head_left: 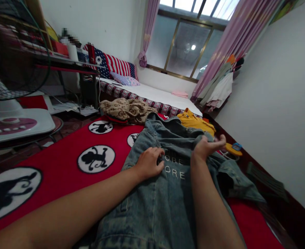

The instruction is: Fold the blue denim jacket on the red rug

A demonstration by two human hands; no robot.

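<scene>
Denim jacket [173, 207] lies on red blanket [59, 152] | long axis runs toward blanket's far edge, right hand [204, 147] nearer that end | left hand [149, 163] half-curled on jacket; right's fingers extended; either's grip unclear

The left hand [149, 163] curls inward; the right hand [205, 148] seems angled outward.

The jacket [170, 207] is matt, faded denim; the blanket [64, 155] soft-looking cloth; the fan base [39, 121] smooth plastic; the window panes [188, 52] glossy glass.
</scene>
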